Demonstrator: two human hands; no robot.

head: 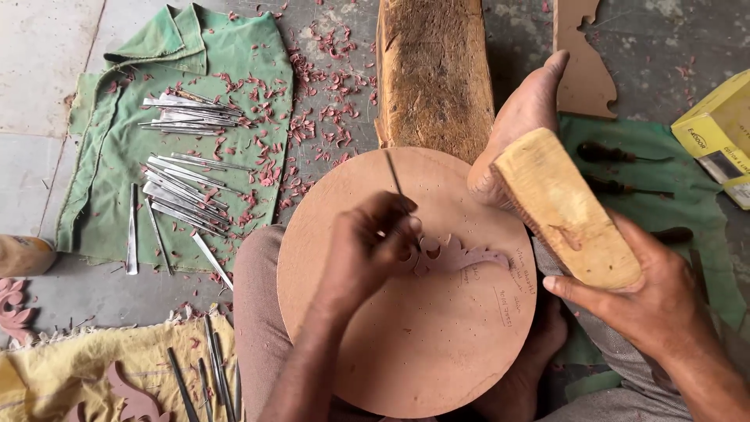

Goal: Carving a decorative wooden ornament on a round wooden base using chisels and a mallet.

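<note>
Disc [422, 344] round, reddish-brown, leaf carving [457, 255] at centre frame; our left hand [367, 254] pinches a chisel [394, 178], right hand [644, 293] clasps a wooden mallet [566, 207].

A thin metal chisel [394, 181] stands tilted on the small scrolled leaf carving [457, 255] lying on the round reddish-brown board [406, 344], chunky pale wooden mallet [564, 211] raised just beside.

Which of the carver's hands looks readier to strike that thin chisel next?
The right hand, probably: it grips the wooden mallet block raised just beside the chisel. The left hand is busy steadying the chisel on the leaf-shaped carving atop the round board.
</note>
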